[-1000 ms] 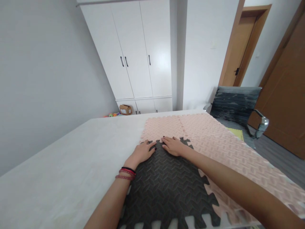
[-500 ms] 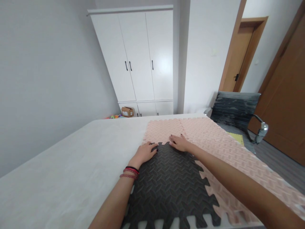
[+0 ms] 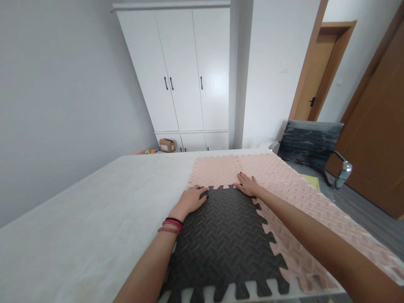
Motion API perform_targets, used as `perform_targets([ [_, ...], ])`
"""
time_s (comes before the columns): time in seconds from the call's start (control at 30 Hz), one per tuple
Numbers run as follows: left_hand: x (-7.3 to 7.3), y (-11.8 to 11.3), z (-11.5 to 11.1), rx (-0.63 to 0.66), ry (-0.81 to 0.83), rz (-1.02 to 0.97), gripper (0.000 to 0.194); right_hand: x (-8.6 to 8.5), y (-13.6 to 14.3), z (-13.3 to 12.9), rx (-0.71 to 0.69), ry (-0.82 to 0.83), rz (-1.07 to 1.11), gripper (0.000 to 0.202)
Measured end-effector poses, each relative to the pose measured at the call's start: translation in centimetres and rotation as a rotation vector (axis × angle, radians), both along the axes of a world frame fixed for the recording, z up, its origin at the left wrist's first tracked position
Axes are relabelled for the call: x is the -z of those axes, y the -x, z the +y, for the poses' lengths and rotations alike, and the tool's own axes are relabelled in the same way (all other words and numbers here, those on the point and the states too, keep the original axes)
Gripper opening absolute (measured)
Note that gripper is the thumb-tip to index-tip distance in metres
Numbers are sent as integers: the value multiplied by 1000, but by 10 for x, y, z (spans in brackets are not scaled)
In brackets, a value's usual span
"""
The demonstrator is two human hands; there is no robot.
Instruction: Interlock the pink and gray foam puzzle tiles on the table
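Note:
A black foam mat tile (image 3: 227,235) with toothed edges lies in front of me. Its far edge meets a pink foam mat tile (image 3: 214,170), and more pink foam tiles (image 3: 303,198) run along its right side, partly overlapped by its teeth. My left hand (image 3: 192,198) rests flat on the black tile's far left corner, fingers stretched towards the seam. On the far right corner, where black and pink meet, my right hand (image 3: 248,185) lies with its fingers spread over the seam. Neither hand grips anything.
The tiles lie on a broad white surface (image 3: 94,219). Beyond it stand a white wardrobe (image 3: 195,71) and a cardboard box (image 3: 167,145). An office chair (image 3: 311,143) is at the right, near a wooden door (image 3: 372,118).
My right hand has slid right along the seam to the black tile's far right corner. The seam's teeth now look more closely fitted. My left hand has stayed nearly in place.

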State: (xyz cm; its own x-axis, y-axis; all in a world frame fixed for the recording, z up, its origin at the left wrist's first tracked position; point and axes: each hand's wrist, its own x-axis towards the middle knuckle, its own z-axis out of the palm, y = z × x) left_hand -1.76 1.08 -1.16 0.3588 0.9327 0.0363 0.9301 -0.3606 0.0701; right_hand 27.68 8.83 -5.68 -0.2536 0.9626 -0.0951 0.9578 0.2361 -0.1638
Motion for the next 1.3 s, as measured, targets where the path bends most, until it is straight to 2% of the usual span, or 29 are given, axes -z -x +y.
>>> perform_targets([
  [0.23,0,0,-1,10,16,5,48,-13,-26,13,-18,-47,-38,70],
  [0.47,0,-1,-1,-4,4,14,48,-1,-51,13,-61,-43,-84,68],
  [0.6,0,-2,-2,-3,0,13,48,-1,-50,14,-84,-77,-108,67],
  [0.8,-2,-3,-3,-9,-6,5,46,-15,-46,10,-68,-108,-129,65],
  [0.97,-2,-3,-3,-5,-2,-1,45,-18,-22,4,-98,-147,-94,72],
  [1.07,-1,-3,-2,-4,3,0,46,-9,-5,5,-103,-114,-57,76],
  [1.17,-1,-2,-2,-7,4,6,46,-4,-1,9,-99,-63,-28,80],
  [1.3,-1,-3,-2,-15,-2,11,47,-12,-12,23,-144,-11,-9,78],
])
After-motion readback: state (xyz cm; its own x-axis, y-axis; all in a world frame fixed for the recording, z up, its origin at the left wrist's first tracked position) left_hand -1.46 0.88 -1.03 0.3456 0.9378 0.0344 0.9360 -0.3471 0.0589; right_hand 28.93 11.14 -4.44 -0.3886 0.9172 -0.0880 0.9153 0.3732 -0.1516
